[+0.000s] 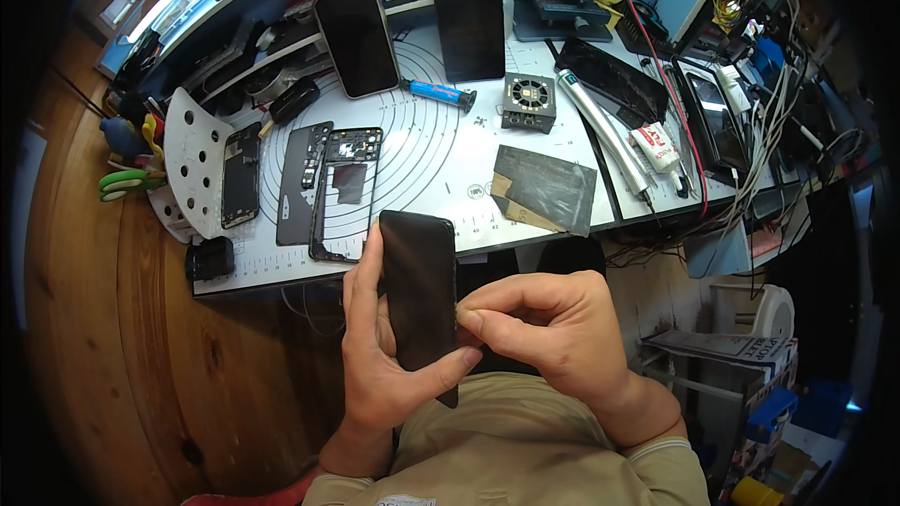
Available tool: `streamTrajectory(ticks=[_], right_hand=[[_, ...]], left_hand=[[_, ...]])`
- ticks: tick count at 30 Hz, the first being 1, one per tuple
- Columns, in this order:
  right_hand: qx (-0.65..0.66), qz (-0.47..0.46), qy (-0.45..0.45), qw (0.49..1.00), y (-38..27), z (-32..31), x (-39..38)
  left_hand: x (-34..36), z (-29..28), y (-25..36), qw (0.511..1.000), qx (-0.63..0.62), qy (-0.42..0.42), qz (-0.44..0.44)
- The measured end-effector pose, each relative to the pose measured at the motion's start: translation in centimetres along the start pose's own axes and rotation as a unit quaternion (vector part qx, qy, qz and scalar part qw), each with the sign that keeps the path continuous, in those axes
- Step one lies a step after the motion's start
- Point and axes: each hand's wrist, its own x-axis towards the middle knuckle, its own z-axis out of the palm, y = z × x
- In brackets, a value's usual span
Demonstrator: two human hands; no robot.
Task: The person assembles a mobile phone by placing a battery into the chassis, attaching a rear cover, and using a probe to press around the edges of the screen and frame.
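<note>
My left hand (394,365) grips a black phone screen panel (418,290) in front of my body, fingers along its left edge and thumb across its lower right side. The panel stands nearly upright in the picture, its dark glossy face toward me. At its right edge, my right hand (553,323) is closed in a pinch, thumb against forefinger. What lies between those fingertips, if anything, is too small to make out. On the mat beyond lie an opened phone frame (323,215) with bare inner parts and a dark grey phone back cover (296,197) beside it.
Two dark screens, a phone (358,37) and a tablet (467,19), lean at the back. A blue tube (437,94), a small fan (529,101), a dark pad (553,192) and a silver rod-shaped tool (600,131) lie nearer. Cables (750,178) hang at the right.
</note>
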Motion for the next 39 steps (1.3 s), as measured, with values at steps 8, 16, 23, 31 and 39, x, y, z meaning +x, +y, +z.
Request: streamTrajectory(ticks=[8, 16, 23, 31, 39], right_hand=[[-0.008, 0.000, 0.001, 1.000, 0.1, 0.0, 0.1], [-0.079, -0.094, -0.040, 0.992, 2.9, -0.3, 0.2], [-0.356, -0.282, 0.055, 0.889, 3.3, -2.4, 3.5], [-0.519, -0.349, 0.096, 0.774, 3.2, -2.4, 8.6], [-0.540, -0.328, 0.111, 0.767, 4.0, -0.6, 9.9]], left_hand=[[0.0, 0.1, -0.2, 1.000, -0.018, 0.004, -0.003], [-0.4, -2.8, -1.8, 0.977, -0.209, -0.006, -0.042], [0.0, -6.2, -2.2, 0.926, -0.363, 0.058, 0.088], [-0.1, -7.7, -1.8, 0.905, -0.402, 0.086, 0.108], [-0.5, -9.9, -2.2, 0.934, -0.314, 0.088, 0.145]])
